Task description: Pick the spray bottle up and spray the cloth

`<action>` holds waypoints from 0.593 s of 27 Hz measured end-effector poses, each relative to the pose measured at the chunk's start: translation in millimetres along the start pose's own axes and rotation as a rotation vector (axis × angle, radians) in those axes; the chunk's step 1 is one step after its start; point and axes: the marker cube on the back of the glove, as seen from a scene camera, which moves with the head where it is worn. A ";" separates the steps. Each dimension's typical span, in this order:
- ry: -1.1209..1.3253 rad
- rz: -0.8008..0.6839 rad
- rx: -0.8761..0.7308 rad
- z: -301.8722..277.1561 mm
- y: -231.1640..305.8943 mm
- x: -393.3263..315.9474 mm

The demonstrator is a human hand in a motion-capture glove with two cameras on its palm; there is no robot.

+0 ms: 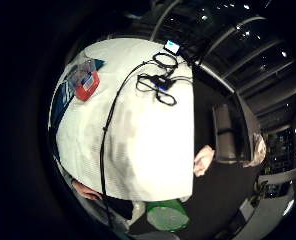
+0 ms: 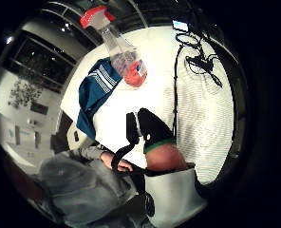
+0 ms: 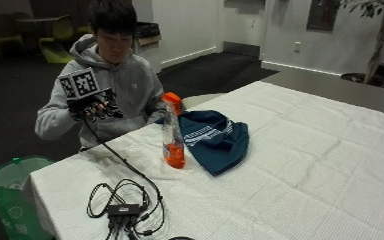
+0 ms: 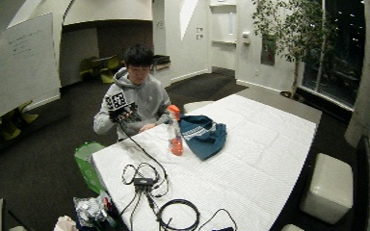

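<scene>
We saw the gloved right hand [image 3: 93, 107] raised in front of the person's chest, above the near edge of the surface [image 3: 298, 165] and well apart from everything on it; its fingers hung loosely curled and grasped nothing. The bare left hand [image 3: 157, 119] rested at the surface's edge, just behind the spray bottle [image 3: 173, 134], and whether it touched the bottle we could not tell. The bottle stood upright on the white covering, clear-bodied with an orange trigger head and orange liquid in its lower part. Just beside it, on the side away from the gloved hand, lay the dark blue cloth [image 3: 215, 138] with white stripes, bunched in a heap; from the thumb-side palm camera the bottle [image 2: 119, 50] appeared to overlap the cloth's [image 2: 95, 92] edge. Nearer the surface's end lay a small black box [image 3: 123, 209] with coiled black cables. A green bin [image 3: 9, 197] stood on the floor beside the person.
</scene>
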 end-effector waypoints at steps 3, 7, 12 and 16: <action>-0.001 -0.001 -0.006 0.2 -1.6 1.7; -0.007 0.002 -0.013 1.6 0.8 2.1; -0.006 0.013 -0.009 3.0 4.4 3.5; -0.021 0.018 0.006 4.7 4.5 4.4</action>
